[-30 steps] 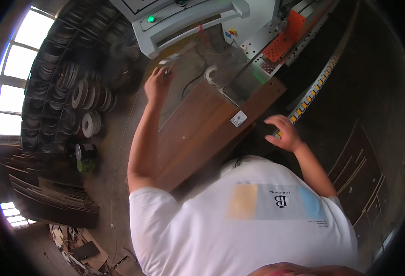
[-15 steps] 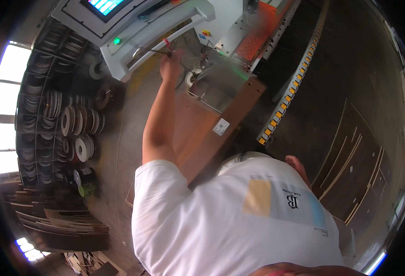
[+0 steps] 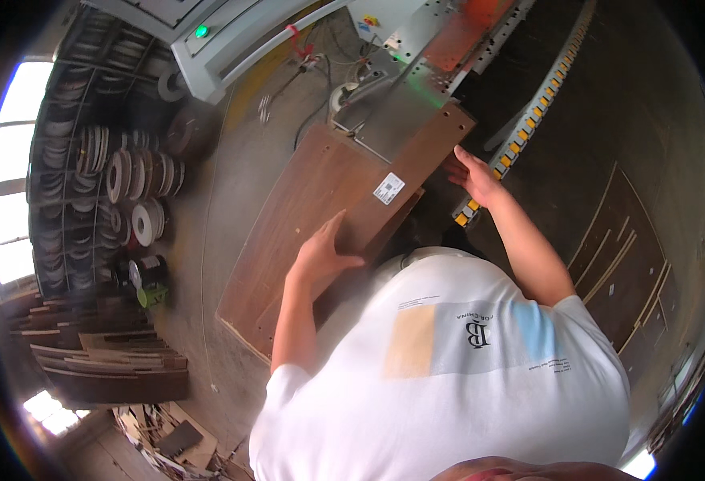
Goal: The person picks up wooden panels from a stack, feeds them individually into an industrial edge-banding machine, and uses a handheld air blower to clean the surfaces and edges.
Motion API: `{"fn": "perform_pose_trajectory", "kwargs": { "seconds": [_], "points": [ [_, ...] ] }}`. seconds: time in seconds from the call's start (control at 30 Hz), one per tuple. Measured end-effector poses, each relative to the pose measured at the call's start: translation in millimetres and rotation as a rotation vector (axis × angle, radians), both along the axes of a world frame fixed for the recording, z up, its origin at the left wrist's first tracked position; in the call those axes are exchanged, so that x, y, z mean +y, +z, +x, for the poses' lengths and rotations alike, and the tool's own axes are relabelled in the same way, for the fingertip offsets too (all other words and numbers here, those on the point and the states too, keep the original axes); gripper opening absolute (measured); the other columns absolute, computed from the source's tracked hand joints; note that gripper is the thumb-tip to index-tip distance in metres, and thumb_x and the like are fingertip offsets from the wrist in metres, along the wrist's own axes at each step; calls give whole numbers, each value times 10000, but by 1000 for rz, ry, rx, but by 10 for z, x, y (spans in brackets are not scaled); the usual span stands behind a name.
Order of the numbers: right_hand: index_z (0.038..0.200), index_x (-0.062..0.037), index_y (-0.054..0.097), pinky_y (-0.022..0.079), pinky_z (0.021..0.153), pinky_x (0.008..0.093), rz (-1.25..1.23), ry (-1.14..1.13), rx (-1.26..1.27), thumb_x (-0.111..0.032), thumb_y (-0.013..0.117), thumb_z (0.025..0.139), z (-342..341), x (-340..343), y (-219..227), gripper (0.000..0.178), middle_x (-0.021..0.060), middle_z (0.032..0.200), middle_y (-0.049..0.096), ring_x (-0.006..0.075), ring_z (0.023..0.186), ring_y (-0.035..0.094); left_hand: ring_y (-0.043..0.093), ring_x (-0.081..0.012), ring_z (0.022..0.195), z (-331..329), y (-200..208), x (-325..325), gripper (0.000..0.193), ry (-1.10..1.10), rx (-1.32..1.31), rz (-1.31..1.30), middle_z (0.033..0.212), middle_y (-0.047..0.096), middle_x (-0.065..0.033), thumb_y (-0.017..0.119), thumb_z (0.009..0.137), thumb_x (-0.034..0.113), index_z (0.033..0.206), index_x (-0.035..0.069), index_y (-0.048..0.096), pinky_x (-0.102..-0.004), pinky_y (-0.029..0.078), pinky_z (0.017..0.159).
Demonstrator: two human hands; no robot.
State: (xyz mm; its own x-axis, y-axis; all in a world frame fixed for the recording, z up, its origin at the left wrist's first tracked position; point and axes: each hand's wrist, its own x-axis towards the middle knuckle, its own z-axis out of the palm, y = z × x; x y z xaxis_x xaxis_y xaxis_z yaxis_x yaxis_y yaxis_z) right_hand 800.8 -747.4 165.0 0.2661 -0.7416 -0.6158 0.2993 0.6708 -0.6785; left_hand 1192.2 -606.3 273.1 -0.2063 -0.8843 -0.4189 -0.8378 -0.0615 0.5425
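My left hand (image 3: 322,250) lies over a wide brown wood panel (image 3: 284,215), its fingers spread and the thumb pointing right. A narrower brown board (image 3: 431,138) rests along the panel's right side, with a white label (image 3: 389,188) on its face and drilled holes near its far end. Beside that board's right edge is my right hand (image 3: 477,178), fingers stretched out and thumb toward the far end. Whether its fingers touch the edge cannot be made out. Both hands are open and grip nothing.
Ahead stands a grey machine (image 3: 240,48) with a green lit button (image 3: 202,32) and an orange-red section (image 3: 457,44). A rail with yellow blocks (image 3: 521,138) runs along the right. Rolls of edging (image 3: 148,220) fill a left rack; panels (image 3: 621,272) lie at right.
My left hand has come back from the machine's handle bar and down to the wide panel. My right hand has risen from my side to the narrow board's edge. The view has shifted.
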Motion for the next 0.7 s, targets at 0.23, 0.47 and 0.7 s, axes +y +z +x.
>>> {"fn": "perform_pose_trajectory", "kwargs": {
  "seconds": [0.23,0.47,0.7],
  "points": [
    [1430,-154,535,476,1038,399,58,-125,-225,-701,712,842,387,-60,-220,823,41,1337,626,216,1227,594,574,-336,1299,-83,101,308,1024,155,-109,14,1441,582,-150,885,648,376,1524,116,422,-411,485,1063],
    [1403,-156,557,519,989,408,81,-192,-86,-684,730,835,181,68,-107,795,39,1319,647,222,1193,626,548,-335,1298,-405,124,431,960,174,-103,-97,1389,588,-126,865,651,354,1490,109,470,-436,498,1028],
    [1364,-173,588,511,993,415,77,-205,-175,-679,683,882,63,88,-193,705,19,1267,668,205,1193,623,564,-332,1181,-369,-19,292,748,241,-33,-412,1260,601,-112,879,639,184,1348,140,643,-438,513,984]
  ]
}}
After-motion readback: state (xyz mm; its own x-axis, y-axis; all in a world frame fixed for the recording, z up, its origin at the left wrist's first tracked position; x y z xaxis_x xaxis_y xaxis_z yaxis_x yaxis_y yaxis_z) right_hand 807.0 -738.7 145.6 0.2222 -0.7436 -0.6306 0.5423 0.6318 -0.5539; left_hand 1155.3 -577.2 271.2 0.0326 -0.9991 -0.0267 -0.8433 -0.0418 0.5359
